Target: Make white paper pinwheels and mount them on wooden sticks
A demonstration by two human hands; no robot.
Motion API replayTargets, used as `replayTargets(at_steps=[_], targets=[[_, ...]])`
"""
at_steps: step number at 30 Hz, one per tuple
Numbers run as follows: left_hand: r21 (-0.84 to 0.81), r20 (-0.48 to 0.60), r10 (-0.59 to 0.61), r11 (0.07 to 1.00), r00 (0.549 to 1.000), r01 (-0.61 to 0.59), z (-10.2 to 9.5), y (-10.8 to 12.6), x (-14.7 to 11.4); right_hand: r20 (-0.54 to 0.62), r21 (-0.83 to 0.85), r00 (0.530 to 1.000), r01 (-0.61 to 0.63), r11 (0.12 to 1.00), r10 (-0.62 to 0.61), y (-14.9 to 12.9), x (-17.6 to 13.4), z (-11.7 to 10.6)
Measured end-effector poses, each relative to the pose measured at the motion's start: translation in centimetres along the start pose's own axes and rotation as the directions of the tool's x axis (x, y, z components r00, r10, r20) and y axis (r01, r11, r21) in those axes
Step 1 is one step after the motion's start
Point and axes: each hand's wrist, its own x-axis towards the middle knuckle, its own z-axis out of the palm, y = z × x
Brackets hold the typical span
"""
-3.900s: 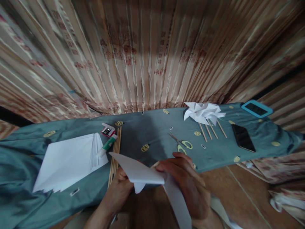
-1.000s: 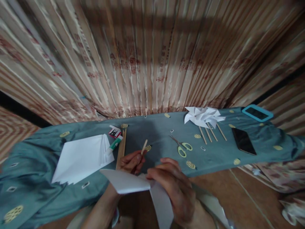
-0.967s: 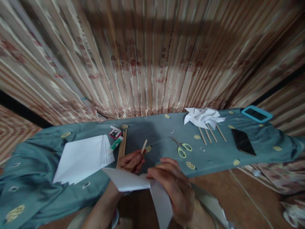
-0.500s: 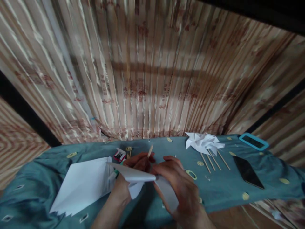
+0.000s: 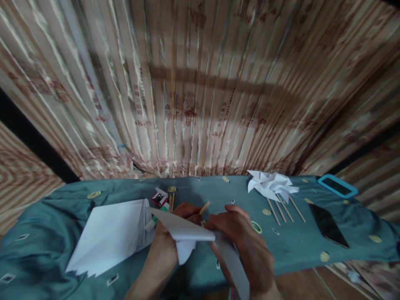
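Note:
A folded white paper pinwheel (image 5: 190,228) is between my hands, its blades curling left and right. My left hand (image 5: 187,209) is closed round a thin wooden stick (image 5: 205,207) behind the paper; the stick's end pokes up past the fingers. Closed against the pinwheel's middle is my right hand (image 5: 246,239), with one blade hanging down along its palm side. Its fingertips are partly hidden, so I cannot make out where stick and paper meet.
Left lies a stack of white paper (image 5: 109,233). Behind my left hand are a small red-and-white box (image 5: 160,197) and loose sticks (image 5: 171,201). At right are several finished pinwheels (image 5: 271,185), a dark phone (image 5: 328,225) and a blue-framed object (image 5: 338,186) on the green cloth (image 5: 300,250).
The view has shifted slightly. Both hands and the pinwheel sit a little further right and lower, and the stick's end leans more to the right.

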Motion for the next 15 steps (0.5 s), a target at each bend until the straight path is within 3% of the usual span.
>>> replayTargets(at_steps=[6, 11, 15], targets=[[-0.071, 0.035, -0.057, 0.996, 0.998, 0.059, 0.1, -0.7, -1.5, -0.021, -0.11, 0.999, -0.052, 0.993, 0.05, -0.4, -1.0, -1.0], [-0.089, 0.088, -0.029, 0.995, 0.996, 0.037, 0.5, -1.8, -1.7, -0.001, -0.112, 1.0, -0.02, 0.993, 0.02, -1.0, -1.2, -1.5], [-0.081, 0.023, -0.072, 0.994, 0.997, 0.074, 1.0, -1.5, -1.3, 0.012, -0.118, 1.0, -0.019, 0.993, 0.021, -0.9, -1.5, -2.0]])
